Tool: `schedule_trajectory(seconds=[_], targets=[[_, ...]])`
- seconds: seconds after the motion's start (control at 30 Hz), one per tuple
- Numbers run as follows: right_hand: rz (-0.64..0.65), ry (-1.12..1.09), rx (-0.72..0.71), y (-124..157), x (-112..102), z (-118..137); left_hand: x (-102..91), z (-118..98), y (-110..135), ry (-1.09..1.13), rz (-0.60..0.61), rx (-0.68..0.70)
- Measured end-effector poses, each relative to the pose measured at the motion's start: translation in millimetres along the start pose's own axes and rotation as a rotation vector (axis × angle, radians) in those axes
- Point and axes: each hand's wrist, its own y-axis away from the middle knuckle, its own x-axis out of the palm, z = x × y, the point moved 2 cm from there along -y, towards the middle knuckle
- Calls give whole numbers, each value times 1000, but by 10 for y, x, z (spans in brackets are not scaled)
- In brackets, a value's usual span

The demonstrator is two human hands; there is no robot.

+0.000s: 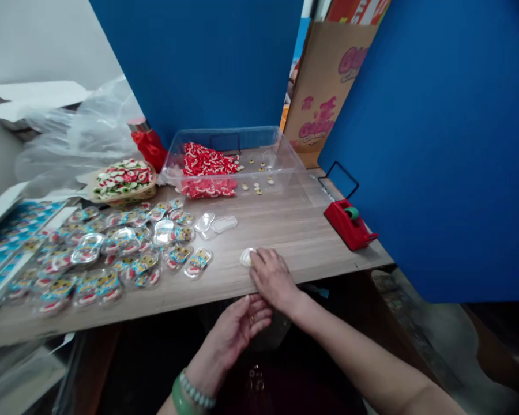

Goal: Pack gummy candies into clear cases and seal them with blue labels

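My right hand point(273, 278) lies at the table's front edge, fingers bent down over a small clear plastic blister shell point(245, 257), which sticks out past its fingertips. Just below the edge is my left hand point(241, 324), palm turned up, fingers loosely curved and apart, with nothing visible in it. A filled clear pack point(198, 263) with a yellow, blue and red design rests left of the shell. Farther back lie two bare clear shells point(216, 223). Many more filled packs point(89, 249) cover the table's left side.
A clear plastic bin point(285, 158) at the back holds red-and-white pieces point(207, 161) and a few small white-and-yellow ones. Left of it stands a bowl of mixed pieces point(123, 181). A red tape dispenser point(349, 225) sits right, beside blue panels point(450, 144) and a cardboard box point(328, 86).
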Motion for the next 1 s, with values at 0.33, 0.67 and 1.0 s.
schedule_trajectory(seconds=[0.33, 0.67, 1.0], targets=[[-7, -692, 293, 875, 52, 495, -134, 111, 239, -5, -30, 163], [169, -1656, 838, 984, 280, 359, -201, 161, 385, -190, -71, -2], [-43, -1538, 833, 1143, 468, 384, -256, 330, 269, -232, -201, 71]])
